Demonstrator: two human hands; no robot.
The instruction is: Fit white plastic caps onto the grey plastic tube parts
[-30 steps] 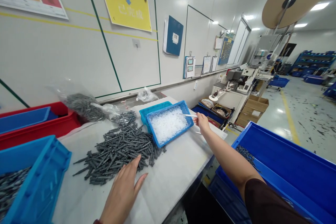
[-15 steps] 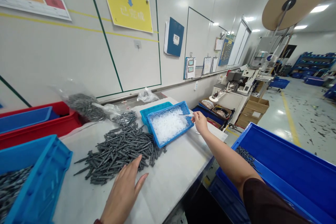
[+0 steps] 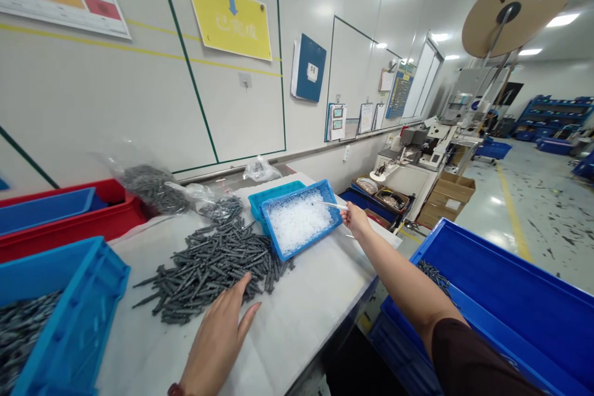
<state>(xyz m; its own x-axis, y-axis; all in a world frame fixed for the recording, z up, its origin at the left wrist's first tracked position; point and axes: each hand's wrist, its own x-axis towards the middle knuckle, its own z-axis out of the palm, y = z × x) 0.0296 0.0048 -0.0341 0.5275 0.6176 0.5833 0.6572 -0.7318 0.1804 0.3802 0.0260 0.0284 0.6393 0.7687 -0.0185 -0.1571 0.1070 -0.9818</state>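
So in the head view, the person's right hand [image 3: 356,220] has thumb and fingers pinched together on a slim white tool [image 3: 331,204]; the tool reaches over the rim into the blue tray [image 3: 312,244], tip at the white bits [image 3: 299,221], though I can't tell if it's actually touching any. The tray's pretty full of those bits, and sits tilted, partly over a teal tray [image 3: 273,190] tucked behind it.

The left hand [image 3: 220,331] isn't holding anything, fingers stretched out and thumb spread apart; it's at the near edge of a messy heap of dark parts [image 3: 211,266], which is loose on the white-covered tabletop [image 3: 288,328]; can't say if the fingertips touch them.

Behind the heap there are two clear bags, the big bag [image 3: 155,184] and the small bag [image 3: 223,207], both with dark pieces inside; a red bin [image 3: 114,226] is off to the left, with a light-blue bin [image 3: 90,303] nearer; over on the right there's a big blue bin [image 3: 515,278], more dark pieces inside it.
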